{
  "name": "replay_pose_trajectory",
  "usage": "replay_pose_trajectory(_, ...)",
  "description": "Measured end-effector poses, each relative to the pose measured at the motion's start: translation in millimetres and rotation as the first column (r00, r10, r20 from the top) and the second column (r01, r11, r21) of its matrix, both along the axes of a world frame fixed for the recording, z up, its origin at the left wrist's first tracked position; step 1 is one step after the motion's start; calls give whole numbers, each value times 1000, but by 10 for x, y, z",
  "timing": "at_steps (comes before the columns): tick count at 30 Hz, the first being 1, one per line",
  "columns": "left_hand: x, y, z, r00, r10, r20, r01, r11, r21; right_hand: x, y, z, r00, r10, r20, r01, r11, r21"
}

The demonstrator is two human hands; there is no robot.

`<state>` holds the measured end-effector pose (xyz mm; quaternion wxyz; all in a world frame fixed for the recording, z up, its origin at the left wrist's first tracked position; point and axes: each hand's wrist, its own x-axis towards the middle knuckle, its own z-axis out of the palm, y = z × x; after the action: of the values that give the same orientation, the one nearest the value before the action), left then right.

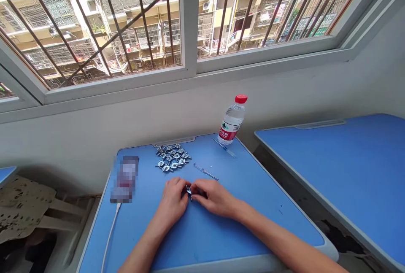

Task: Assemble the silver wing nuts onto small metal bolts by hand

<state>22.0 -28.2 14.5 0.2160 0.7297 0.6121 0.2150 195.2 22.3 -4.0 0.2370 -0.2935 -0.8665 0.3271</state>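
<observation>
My left hand and my right hand meet low over the blue desk. Between their fingertips is a small shiny metal fitting, mostly covered by the fingers. Both hands are closed, with thumbs and fingers pinching it from either side. Just beyond them lies a pile of similar metal fittings, silver with short dark stems. A thin pen-like stick rests on the desk right beyond my right hand.
A water bottle with a red cap stands at the far right corner, a blue-and-clear pen beside it. At left lies a blurred phone with a white cable. Another blue desk is to the right; a barred window rises behind.
</observation>
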Motion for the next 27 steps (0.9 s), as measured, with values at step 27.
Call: replay_pose_trajectory(27,-11,-2,-24,988,-124,-97,130,990,53,105,60,62,988,-101,114,99,995,20)
